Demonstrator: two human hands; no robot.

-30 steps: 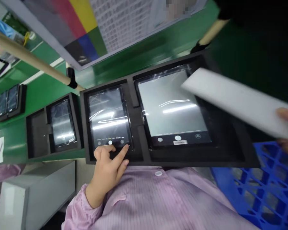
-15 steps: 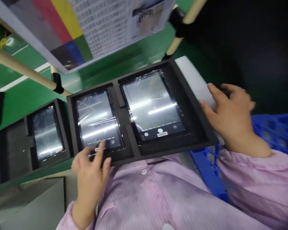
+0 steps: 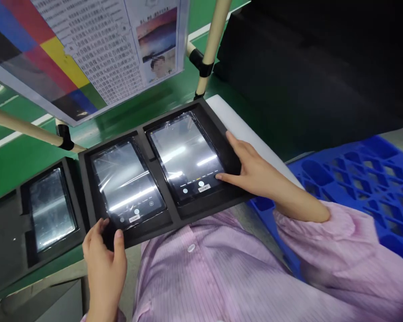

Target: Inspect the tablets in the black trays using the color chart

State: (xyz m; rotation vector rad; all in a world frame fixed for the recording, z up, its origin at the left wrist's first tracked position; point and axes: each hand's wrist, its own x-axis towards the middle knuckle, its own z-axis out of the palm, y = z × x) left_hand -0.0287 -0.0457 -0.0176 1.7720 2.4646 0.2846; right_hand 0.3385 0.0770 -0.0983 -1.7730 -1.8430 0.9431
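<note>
In front of me a black foam tray (image 3: 179, 214) holds two tablets, both with lit screens showing camera-style buttons. My right hand (image 3: 260, 172) is open at the tray's right end, its thumb at the lower right corner of the right tablet (image 3: 188, 152) and its fingers reaching over the empty strip beside it. At the front left corner is my left hand (image 3: 104, 264), open, thumb and fingers apart, with fingertips by the lower left corner of the left tablet (image 3: 127, 174). Clear film with glare covers both screens.
Left of it lies another black tray (image 3: 23, 264) with one dark-screened tablet (image 3: 52, 208). A white slab (image 3: 235, 120) sticks out under the right end. Behind stands a printed chart (image 3: 97, 49) on beige pipes (image 3: 213, 36). At right is a blue plastic pallet (image 3: 352, 179).
My right hand has moved from the white slab and tray edge onto the right tablet's corner. My left hand has drawn back from the left tablet's buttons. The view has shifted.
</note>
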